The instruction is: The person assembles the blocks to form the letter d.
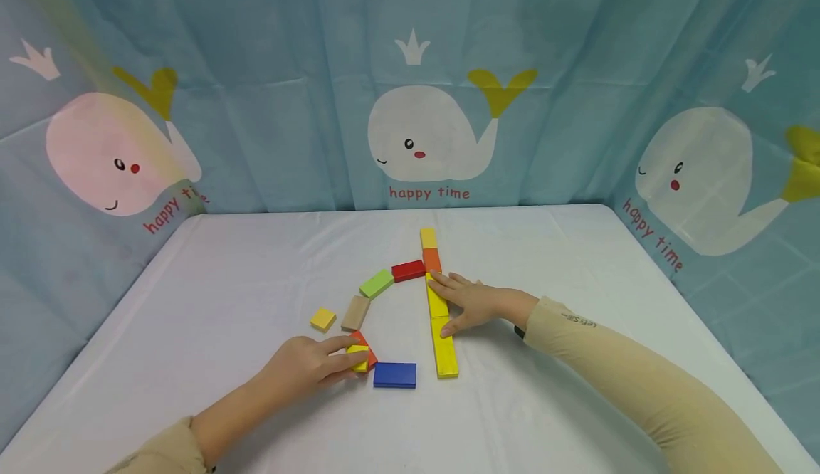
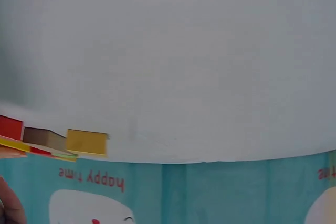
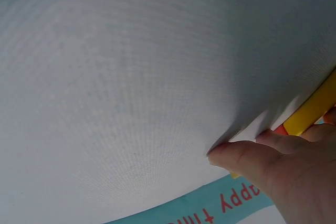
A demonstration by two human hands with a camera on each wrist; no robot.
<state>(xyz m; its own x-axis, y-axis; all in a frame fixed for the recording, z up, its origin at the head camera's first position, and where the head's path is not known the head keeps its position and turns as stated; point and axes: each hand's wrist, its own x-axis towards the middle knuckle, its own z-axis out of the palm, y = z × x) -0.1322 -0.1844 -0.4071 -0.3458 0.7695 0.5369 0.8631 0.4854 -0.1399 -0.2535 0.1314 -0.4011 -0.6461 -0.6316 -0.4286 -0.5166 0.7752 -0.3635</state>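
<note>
My left hand [image 1: 306, 366] pinches a small yellow block [image 1: 360, 366] at an orange-red block [image 1: 366, 344]; whether the two touch, I cannot tell. Directly right of them lies a blue block [image 1: 394, 376]. A natural wood block [image 1: 355, 314], a green block [image 1: 376, 284] and a red block [image 1: 408, 271] curve up to a straight column. In that column are two long yellow blocks [image 1: 445, 355], an orange block [image 1: 432, 260] and a yellow block [image 1: 428, 238] on top. My right hand [image 1: 475, 303], fingers spread, touches the long yellow blocks.
A loose yellow square block [image 1: 323, 319] lies left of the wood one; the left wrist view shows this yellow block [image 2: 86, 142] too. A white cloth [image 1: 564, 260] covers the table, and a blue whale-print curtain [image 1: 282, 139] hangs round its back and sides.
</note>
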